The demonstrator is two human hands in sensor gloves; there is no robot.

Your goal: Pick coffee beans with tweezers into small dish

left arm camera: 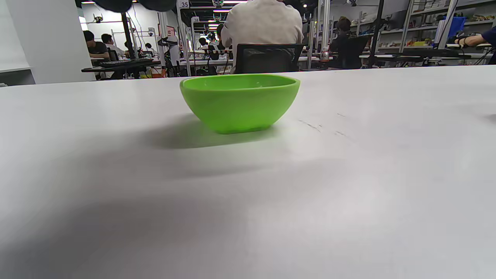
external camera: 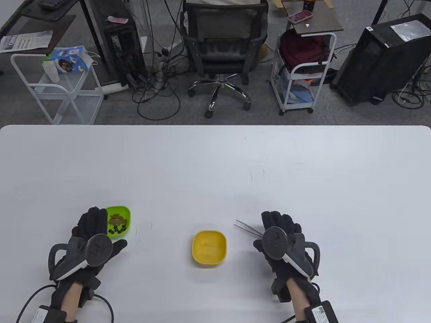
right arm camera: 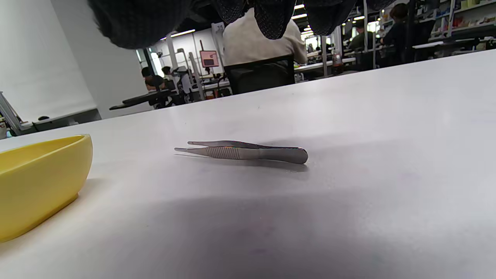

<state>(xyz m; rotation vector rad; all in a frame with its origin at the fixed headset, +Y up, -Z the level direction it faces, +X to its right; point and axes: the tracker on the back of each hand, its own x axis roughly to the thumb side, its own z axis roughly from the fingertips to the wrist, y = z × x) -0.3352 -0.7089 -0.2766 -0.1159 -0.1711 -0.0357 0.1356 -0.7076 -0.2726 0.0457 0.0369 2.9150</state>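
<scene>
A green dish (external camera: 124, 211) at the left holds several dark coffee beans (external camera: 118, 229) and some brown pieces. It also shows in the left wrist view (left arm camera: 239, 101). An empty yellow dish (external camera: 209, 248) stands at the centre front. Metal tweezers (external camera: 247, 227) lie flat on the table, to the right of the yellow dish. My right hand (external camera: 271, 228) hovers over their handle end, open, not holding them. In the right wrist view the tweezers (right arm camera: 242, 152) lie free under my fingertips (right arm camera: 271, 17). My left hand (external camera: 97, 223) is open just left of the green dish, holding nothing.
The white table (external camera: 215, 161) stretches far back beyond both dishes. The yellow dish's edge shows at the left of the right wrist view (right arm camera: 38, 182). An office chair (external camera: 224, 43), carts and computer towers stand on the floor past the table's far edge.
</scene>
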